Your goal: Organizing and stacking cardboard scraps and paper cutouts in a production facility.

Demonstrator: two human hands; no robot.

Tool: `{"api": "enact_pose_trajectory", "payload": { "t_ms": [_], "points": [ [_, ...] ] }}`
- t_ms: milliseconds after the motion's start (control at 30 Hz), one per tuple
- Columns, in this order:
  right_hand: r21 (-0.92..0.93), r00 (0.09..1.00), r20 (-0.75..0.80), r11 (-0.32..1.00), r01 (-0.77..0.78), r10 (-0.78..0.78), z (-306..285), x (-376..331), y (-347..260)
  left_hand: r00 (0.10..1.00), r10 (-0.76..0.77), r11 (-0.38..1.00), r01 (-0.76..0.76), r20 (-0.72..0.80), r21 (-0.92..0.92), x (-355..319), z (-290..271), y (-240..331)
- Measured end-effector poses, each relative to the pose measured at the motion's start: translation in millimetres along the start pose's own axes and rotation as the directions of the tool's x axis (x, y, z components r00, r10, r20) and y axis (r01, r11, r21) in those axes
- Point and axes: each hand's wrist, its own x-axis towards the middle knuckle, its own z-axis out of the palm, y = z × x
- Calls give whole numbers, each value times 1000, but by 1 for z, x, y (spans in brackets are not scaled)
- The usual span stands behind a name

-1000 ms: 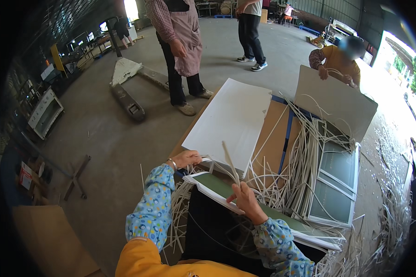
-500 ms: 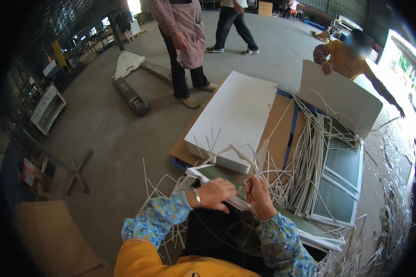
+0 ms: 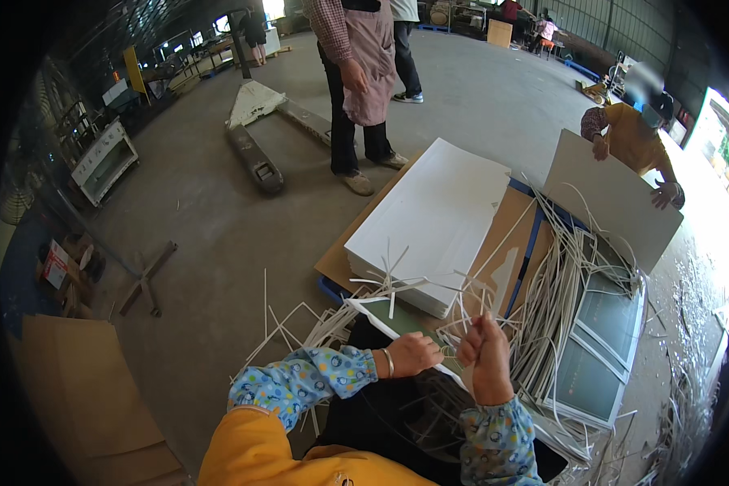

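My left hand rests on the near edge of a green glass panel with a white border, fingers curled on it. Just to its right, my right hand is closed around a thin white strip that rises from the fist. The panel lies over my dark lap. A thick pile of loose white strips spreads to the right, over more framed panels.
A stack of white sheets sits on cardboard on a blue pallet ahead. A person in orange holds a grey board at the right. Another person in an apron stands by a pallet jack. A cardboard sheet lies at my left.
My hands have drawn together at the panel's near edge. The right fist has risen with a strip in it. The person at the right has lowered the grey board.
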Motion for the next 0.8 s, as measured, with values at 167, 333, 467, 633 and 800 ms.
{"api": "enact_pose_trajectory", "payload": {
  "t_ms": [167,333,467,633,800],
  "points": [
    [128,996,77,991,38,-49,6,-34,-35,999,33,999,-33,-3,-18,5,-1,-6],
    [175,991,48,978,113,-123,-14,-36,-55,999,43,998,-43,-1,-40,11,-9,-4],
    [-252,984,-63,957,146,-167,-48,0,-39,997,-1,997,6,79,-71,10,-7,-1],
    [-710,989,-96,688,-147,113,-117,17,-8,975,53,972,-2,214,-233,13,-16,-15],
    [-757,988,-136,635,-151,72,-136,15,6,830,206,752,204,519,-626,43,-49,-51]
  ]
}}
